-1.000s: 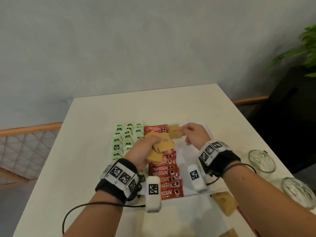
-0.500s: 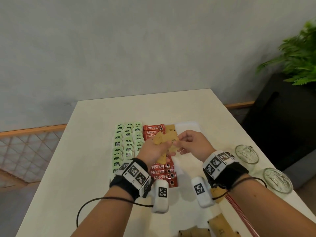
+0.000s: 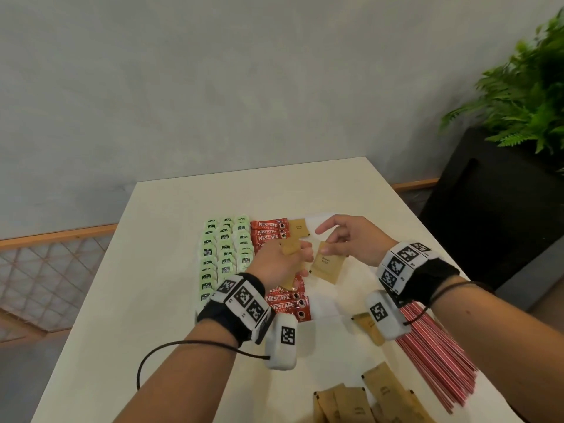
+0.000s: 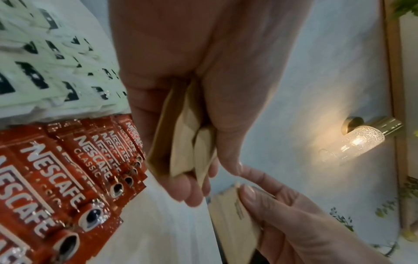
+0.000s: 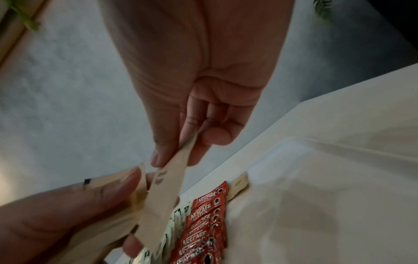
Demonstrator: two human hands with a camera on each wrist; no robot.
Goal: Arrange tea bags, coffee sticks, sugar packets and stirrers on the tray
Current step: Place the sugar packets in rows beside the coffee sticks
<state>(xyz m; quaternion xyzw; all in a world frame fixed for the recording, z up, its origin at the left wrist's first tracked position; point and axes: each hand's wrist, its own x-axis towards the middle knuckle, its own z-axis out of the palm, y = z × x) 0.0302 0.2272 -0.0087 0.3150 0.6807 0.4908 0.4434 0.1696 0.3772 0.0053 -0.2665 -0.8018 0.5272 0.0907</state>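
My right hand [image 3: 355, 244] pinches one flat brown paper sugar packet [image 3: 326, 265] by its top corner between thumb and forefinger, so it hangs over the bare part of the white tray [image 3: 328, 296]. My left hand [image 3: 276, 265] clutches a small fan of the same brown packets [image 4: 181, 142], fingers curled round them, just beside the right.

The move, I judge, turns on the lone brown sugar packet already lying on the tray [image 3: 298, 228]: it sits at the tray's far end, just right of the red coffee sticks [image 3: 285, 303], its long axis running away from me. The slot nearer me than that packet is open, and my right hand is the nearer one to it, so the hanging packet needs laying flat along that same axis.

Left of the coffee sticks, the pale green tea bags [image 3: 224, 254] fill the tray's left side in rows. My left hand hovers over the coffee column and could crowd the placement. Nearer me than the tray, loose brown packets [image 3: 357, 406] and a bundle of red-and-white striped stirrers [image 3: 433, 349] wait on the white table [image 3: 152, 270].
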